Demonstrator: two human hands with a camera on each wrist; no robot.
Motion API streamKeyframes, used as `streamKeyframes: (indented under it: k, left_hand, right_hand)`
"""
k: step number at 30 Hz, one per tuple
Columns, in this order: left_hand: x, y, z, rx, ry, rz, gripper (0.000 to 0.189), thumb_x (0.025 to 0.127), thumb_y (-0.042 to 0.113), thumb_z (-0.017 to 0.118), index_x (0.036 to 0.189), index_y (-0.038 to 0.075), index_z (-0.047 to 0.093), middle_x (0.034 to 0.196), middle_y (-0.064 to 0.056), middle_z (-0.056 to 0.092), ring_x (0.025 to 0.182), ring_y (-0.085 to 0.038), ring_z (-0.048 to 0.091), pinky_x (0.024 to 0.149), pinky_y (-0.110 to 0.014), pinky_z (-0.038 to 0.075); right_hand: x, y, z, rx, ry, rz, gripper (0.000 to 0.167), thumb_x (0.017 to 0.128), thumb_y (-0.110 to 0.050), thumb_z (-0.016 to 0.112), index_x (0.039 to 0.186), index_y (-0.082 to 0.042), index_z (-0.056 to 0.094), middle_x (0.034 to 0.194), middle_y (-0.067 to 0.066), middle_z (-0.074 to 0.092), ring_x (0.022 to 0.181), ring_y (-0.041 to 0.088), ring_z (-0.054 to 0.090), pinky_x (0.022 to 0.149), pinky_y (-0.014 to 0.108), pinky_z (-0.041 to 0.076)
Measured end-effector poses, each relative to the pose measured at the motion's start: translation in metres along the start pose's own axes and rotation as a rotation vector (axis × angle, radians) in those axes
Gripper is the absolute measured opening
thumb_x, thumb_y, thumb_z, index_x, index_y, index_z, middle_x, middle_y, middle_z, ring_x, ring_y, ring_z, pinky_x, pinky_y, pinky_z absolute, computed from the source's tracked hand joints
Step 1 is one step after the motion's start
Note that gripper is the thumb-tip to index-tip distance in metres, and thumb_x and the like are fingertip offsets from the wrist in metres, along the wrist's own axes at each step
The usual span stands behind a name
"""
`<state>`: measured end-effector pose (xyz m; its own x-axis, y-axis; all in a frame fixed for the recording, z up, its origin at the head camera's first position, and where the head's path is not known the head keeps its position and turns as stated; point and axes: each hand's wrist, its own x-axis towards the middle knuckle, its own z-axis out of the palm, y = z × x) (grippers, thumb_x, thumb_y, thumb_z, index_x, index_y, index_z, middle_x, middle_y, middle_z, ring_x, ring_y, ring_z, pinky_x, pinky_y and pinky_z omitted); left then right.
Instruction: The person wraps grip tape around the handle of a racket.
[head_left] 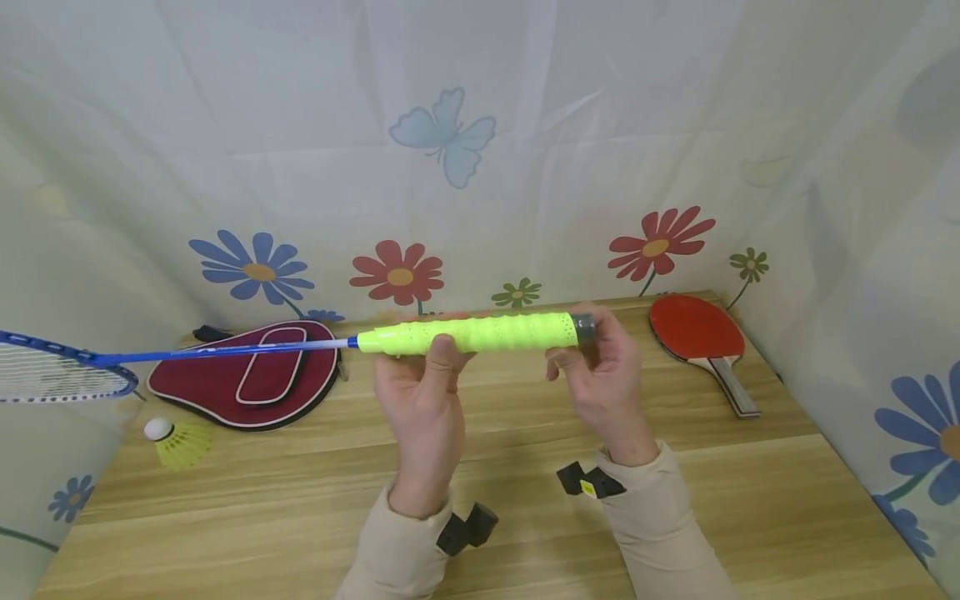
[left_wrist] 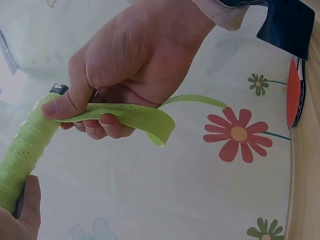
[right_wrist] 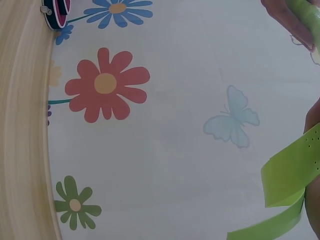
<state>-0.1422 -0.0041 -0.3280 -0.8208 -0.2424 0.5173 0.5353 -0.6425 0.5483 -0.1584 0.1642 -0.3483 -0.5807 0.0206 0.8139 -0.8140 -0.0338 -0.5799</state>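
A blue badminton racket (head_left: 225, 351) is held up across the head view, its strung head cut off at the left edge. Neon yellow-green perforated grip tape (head_left: 517, 332) wraps its handle, and a dark butt end (head_left: 583, 327) shows at the right. My left hand (head_left: 423, 400) grips the handle from below, thumb across the front. Near the butt, my right hand (head_left: 607, 383) pinches the tape between thumb and curled fingers. In the left wrist view, a loose tape strip (left_wrist: 142, 117) trails from that pinch; the right wrist view shows the strip (right_wrist: 290, 170) hanging folded.
On the wooden table (head_left: 525, 517) lie a maroon racket case (head_left: 191, 387) and a yellow shuttlecock (head_left: 180, 443) at the left. A red table tennis paddle (head_left: 697, 329) rests at the right. A flower-printed white curtain (head_left: 525, 192) surrounds the back and sides.
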Motion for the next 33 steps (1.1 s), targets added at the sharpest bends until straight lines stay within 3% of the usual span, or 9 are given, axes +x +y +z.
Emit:
streamKeyframes:
  k: [7, 13, 21, 28, 33]
  left_hand:
    - [-0.0002, 0.0005, -0.0024, -0.081, 0.039, -0.100, 0.027, 0.089, 0.018, 0.070, 0.108, 0.004, 0.057, 0.092, -0.006, 0.063, 0.088, -0.019, 0.064, 0.082, -0.036, 0.058]
    - [0.0000, 0.0053, -0.0023, -0.139, 0.032, -0.188, 0.028, 0.085, 0.026, 0.074, 0.102, 0.006, 0.066, 0.090, -0.003, 0.062, 0.086, -0.017, 0.061, 0.083, -0.033, 0.056]
    - [-0.0002, 0.0091, -0.0014, -0.073, 0.051, -0.184, 0.019, 0.092, 0.021, 0.067, 0.102, 0.005, 0.066, 0.094, -0.005, 0.061, 0.087, -0.017, 0.061, 0.085, -0.034, 0.057]
    - [-0.0002, 0.0077, 0.0009, -0.041, 0.092, -0.155, 0.020, 0.091, 0.020, 0.069, 0.099, 0.002, 0.065, 0.092, -0.008, 0.060, 0.083, -0.019, 0.064, 0.076, -0.040, 0.060]
    - [-0.0009, 0.0088, 0.0009, 0.008, 0.030, -0.187, 0.021, 0.097, 0.024, 0.061, 0.105, 0.005, 0.062, 0.093, -0.007, 0.061, 0.086, -0.021, 0.064, 0.076, -0.042, 0.060]
  right_hand:
    - [0.0011, -0.0004, 0.0047, 0.108, -0.002, -0.061, 0.041, 0.087, -0.018, 0.073, 0.095, 0.014, 0.049, 0.087, 0.005, 0.063, 0.051, 0.017, 0.053, 0.043, 0.024, 0.050]
    - [0.0006, -0.0026, 0.0069, 0.129, -0.002, -0.078, 0.041, 0.086, -0.018, 0.074, 0.096, 0.014, 0.050, 0.090, 0.006, 0.065, 0.051, 0.017, 0.053, 0.043, 0.024, 0.050]
    - [0.0005, -0.0025, 0.0063, 0.044, 0.024, -0.047, 0.043, 0.085, -0.022, 0.074, 0.096, 0.015, 0.052, 0.092, 0.005, 0.067, 0.054, 0.018, 0.056, 0.047, 0.024, 0.053]
    - [-0.0001, -0.0025, 0.0035, 0.041, 0.019, 0.000, 0.052, 0.086, -0.017, 0.073, 0.113, 0.019, 0.046, 0.095, 0.008, 0.063, 0.062, 0.018, 0.055, 0.048, 0.023, 0.052]
    - [-0.0015, -0.0031, 0.0018, 0.008, 0.022, 0.009, 0.050, 0.087, -0.019, 0.072, 0.110, 0.018, 0.048, 0.093, 0.005, 0.062, 0.059, 0.016, 0.054, 0.048, 0.022, 0.052]
